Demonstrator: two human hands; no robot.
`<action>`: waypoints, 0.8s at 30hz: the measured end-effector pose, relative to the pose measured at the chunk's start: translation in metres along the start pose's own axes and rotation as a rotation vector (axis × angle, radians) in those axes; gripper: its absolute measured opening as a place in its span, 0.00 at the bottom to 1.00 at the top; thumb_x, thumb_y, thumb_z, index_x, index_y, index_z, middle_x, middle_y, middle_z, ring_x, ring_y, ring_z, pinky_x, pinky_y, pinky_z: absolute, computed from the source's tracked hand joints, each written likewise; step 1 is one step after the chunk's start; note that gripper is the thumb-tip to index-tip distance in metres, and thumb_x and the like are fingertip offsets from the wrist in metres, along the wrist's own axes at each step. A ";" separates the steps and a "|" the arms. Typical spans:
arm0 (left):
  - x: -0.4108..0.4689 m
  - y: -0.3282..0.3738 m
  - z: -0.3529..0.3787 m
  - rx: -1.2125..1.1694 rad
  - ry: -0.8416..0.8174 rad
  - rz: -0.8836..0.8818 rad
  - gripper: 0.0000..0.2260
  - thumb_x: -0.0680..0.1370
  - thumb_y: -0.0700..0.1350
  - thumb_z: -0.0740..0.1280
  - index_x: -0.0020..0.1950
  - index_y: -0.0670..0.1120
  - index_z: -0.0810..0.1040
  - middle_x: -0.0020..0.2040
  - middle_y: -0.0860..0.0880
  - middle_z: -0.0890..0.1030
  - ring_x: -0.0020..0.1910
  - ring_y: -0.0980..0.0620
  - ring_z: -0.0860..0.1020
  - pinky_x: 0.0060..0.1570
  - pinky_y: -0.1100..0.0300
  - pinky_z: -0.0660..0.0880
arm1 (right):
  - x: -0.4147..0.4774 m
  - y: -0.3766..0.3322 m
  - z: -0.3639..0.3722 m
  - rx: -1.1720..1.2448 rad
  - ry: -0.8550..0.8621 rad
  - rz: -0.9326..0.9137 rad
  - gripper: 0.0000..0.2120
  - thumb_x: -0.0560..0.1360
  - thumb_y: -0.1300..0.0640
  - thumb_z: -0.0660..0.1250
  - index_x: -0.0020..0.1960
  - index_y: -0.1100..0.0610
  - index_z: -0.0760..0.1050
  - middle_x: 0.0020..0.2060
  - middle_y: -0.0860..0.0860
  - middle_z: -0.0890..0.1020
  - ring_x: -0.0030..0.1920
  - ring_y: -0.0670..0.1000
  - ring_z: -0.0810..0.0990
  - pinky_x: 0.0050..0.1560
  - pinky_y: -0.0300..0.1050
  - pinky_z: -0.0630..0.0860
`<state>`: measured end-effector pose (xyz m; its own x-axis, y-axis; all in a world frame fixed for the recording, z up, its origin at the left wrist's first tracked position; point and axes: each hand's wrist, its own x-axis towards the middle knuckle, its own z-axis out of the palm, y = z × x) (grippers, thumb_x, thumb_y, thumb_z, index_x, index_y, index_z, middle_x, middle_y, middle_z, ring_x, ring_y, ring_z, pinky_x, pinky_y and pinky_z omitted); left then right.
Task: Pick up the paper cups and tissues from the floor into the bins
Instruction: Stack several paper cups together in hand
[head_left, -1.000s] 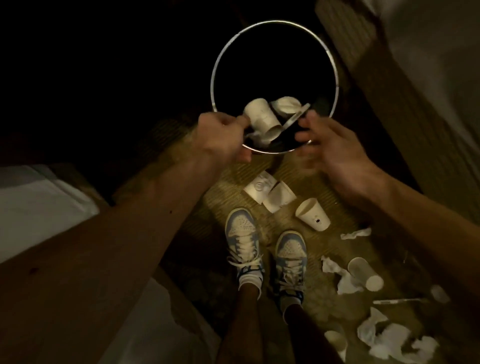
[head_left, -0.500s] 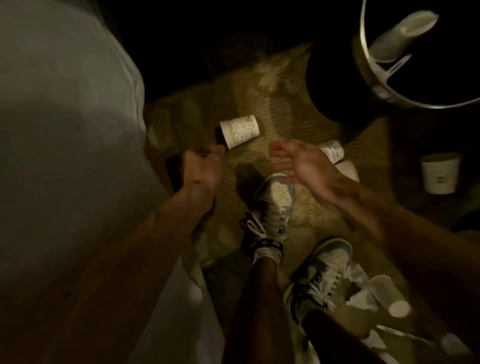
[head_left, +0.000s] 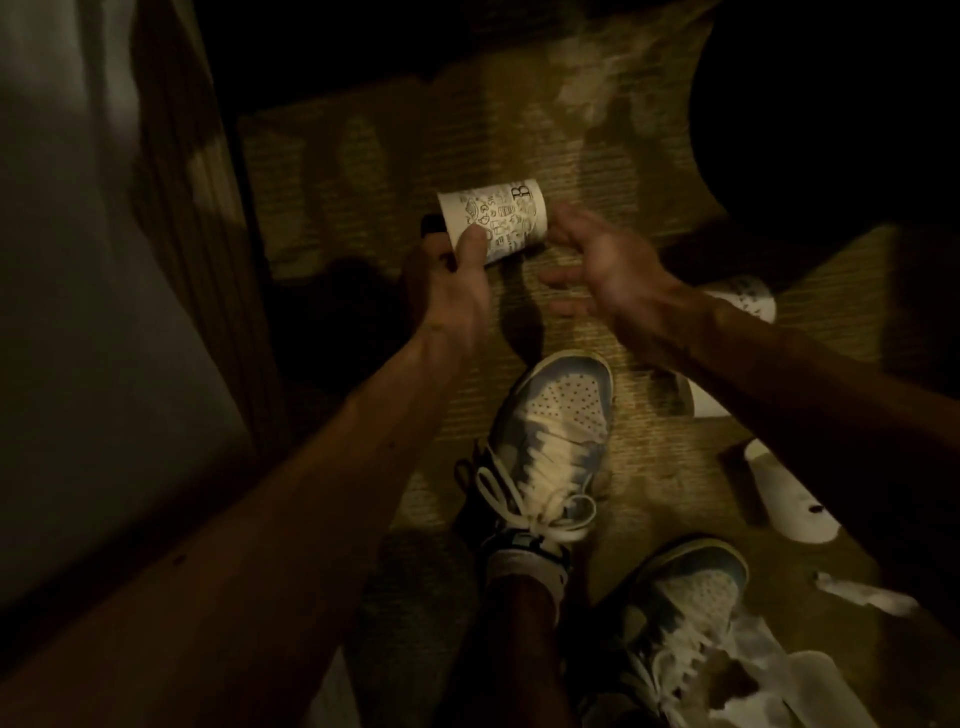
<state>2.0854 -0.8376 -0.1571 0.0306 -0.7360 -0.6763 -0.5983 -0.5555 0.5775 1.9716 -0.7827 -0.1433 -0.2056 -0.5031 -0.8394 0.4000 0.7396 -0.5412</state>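
Counting the litter on the carpet (head_left: 363, 182) gives four paper cups and two tissues. The printed cup (head_left: 498, 218) lies on its side toward the carpet's far edge with its mouth facing left. It is white, covered in small dark doodles, and has a large letter B near its base. The left hand (head_left: 452, 291) grips it, thumb pressed on the printed wall and the other fingers curled under the mouth end. The right hand (head_left: 608, 265) hovers just beside the base, fingers spread and holding nothing; whether a fingertip touches the cup I cannot tell. A second printed cup (head_left: 748, 304) peeks from behind the right forearm, with a plain cup (head_left: 709, 402) just nearer. A tipped plain cup (head_left: 789, 501) lies near the carpet's right edge. The small tissue (head_left: 865, 595) and the big tissue (head_left: 779, 670) lie at the near right corner beside two shoes. The dark bin (head_left: 831, 130) fills the far right corner.
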 end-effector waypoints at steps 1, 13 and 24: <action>0.002 -0.006 0.003 -0.015 -0.004 0.052 0.17 0.82 0.52 0.62 0.67 0.44 0.73 0.57 0.51 0.76 0.52 0.56 0.75 0.47 0.69 0.70 | 0.004 0.002 -0.001 -0.008 -0.014 -0.004 0.19 0.83 0.46 0.53 0.71 0.48 0.68 0.65 0.47 0.74 0.55 0.48 0.76 0.47 0.43 0.76; -0.005 -0.017 0.026 -0.045 -0.177 0.381 0.09 0.80 0.48 0.66 0.46 0.45 0.82 0.48 0.46 0.84 0.45 0.55 0.83 0.41 0.65 0.78 | 0.025 0.016 -0.057 -0.360 -0.068 -0.264 0.26 0.73 0.46 0.71 0.68 0.50 0.70 0.43 0.45 0.79 0.34 0.38 0.81 0.29 0.32 0.73; -0.033 0.030 0.061 -0.013 -0.391 0.694 0.17 0.77 0.42 0.65 0.29 0.39 0.72 0.24 0.51 0.72 0.24 0.58 0.69 0.25 0.61 0.64 | -0.011 0.000 -0.094 -0.993 0.029 -0.585 0.25 0.61 0.40 0.74 0.51 0.45 0.66 0.51 0.46 0.70 0.49 0.47 0.72 0.43 0.41 0.69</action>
<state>2.0174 -0.8061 -0.1449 -0.6300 -0.7281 -0.2702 -0.3683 -0.0263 0.9293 1.8896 -0.7351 -0.1392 -0.1531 -0.8843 -0.4410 -0.6404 0.4287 -0.6373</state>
